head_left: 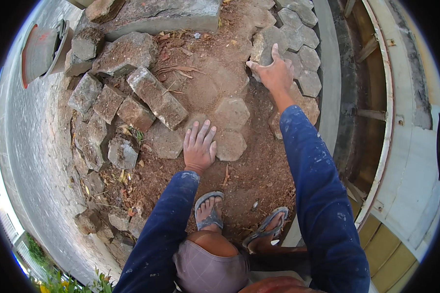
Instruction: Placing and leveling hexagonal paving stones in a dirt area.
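My left hand [199, 149] lies flat, fingers stretched forward, on a dusty hexagonal paving stone mostly hidden beneath it. Just right of it are two more hexagonal pavers, one [232, 113] above the other [230, 145], set in brown soil. Farther ahead and to the right, my right hand [275, 78] rests at the near edge of a grey-brown hexagonal paver [269, 41]. Its thumb and index finger are spread apart against that stone; the other fingers are partly hidden. White dust marks both blue sleeves.
Loose concrete pavers [157, 97] are heaped at left, near a tilted bucket [41, 53]. Fitted hexagonal pavers [309, 58] run along a concrete kerb [327, 73] at right. A concrete slab [166, 17] lies at the far side. My sandalled feet [210, 212] stand on soil.
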`<state>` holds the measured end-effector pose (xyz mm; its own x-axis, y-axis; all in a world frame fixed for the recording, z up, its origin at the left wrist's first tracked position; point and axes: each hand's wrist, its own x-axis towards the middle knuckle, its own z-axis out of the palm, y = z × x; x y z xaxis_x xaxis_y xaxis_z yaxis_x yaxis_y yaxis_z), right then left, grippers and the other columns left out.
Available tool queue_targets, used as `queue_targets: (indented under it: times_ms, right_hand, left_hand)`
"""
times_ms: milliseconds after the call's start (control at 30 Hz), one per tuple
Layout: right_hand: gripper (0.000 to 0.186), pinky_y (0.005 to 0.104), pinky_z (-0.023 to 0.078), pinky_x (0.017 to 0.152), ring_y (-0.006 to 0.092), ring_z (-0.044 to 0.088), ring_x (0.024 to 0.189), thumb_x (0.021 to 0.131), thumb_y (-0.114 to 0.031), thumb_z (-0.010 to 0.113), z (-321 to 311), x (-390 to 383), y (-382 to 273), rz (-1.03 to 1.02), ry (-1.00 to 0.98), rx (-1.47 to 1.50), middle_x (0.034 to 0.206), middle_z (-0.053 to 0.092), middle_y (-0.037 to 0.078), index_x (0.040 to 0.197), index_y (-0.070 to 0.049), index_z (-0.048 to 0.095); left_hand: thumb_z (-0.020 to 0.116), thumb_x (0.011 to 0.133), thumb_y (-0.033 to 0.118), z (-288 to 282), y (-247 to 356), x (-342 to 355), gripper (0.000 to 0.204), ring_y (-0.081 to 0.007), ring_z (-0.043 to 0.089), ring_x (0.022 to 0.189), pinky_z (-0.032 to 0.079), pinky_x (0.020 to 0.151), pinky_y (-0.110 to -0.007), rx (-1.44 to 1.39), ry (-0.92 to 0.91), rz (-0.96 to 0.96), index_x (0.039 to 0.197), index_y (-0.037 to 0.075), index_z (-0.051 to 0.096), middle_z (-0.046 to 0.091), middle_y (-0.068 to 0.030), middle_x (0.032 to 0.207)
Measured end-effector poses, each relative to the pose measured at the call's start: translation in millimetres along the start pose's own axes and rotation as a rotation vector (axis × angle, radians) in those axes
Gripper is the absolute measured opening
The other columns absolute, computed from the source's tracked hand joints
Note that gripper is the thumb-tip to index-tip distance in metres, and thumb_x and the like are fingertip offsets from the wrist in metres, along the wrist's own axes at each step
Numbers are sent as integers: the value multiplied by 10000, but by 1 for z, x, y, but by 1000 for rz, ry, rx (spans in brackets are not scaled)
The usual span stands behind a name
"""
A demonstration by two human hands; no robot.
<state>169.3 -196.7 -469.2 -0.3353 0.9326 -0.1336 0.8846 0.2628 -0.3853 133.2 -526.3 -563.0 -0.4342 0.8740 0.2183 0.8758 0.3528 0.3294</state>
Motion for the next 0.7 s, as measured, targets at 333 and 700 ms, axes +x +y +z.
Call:
queue_targets:
  times_ms: [333, 700]
  right_hand:
    - [1041, 523, 400, 1071, 438, 490, 1268, 706, -583, 853, 3, 10, 6, -15, 13, -80, 1330, 539, 306, 1571, -209, 411]
    - [1121, 625, 260, 1158, 386, 374, 1430, 627, -450, 918, -96, 22, 44, -521, -156, -33, 1468, 481, 232, 1590, -298, 365]
  left_hand:
    - [472, 993, 367, 3, 2, 4, 455, -358, 347, 1471, 253, 1192, -531, 7, -10, 14, 1393, 181, 583, 467, -67, 1552]
    - [486, 984, 359, 4, -2, 2, 460, -335, 337, 1481, 242, 1201, -526, -2, -21, 5, 1400, 187, 578, 456, -56, 1561]
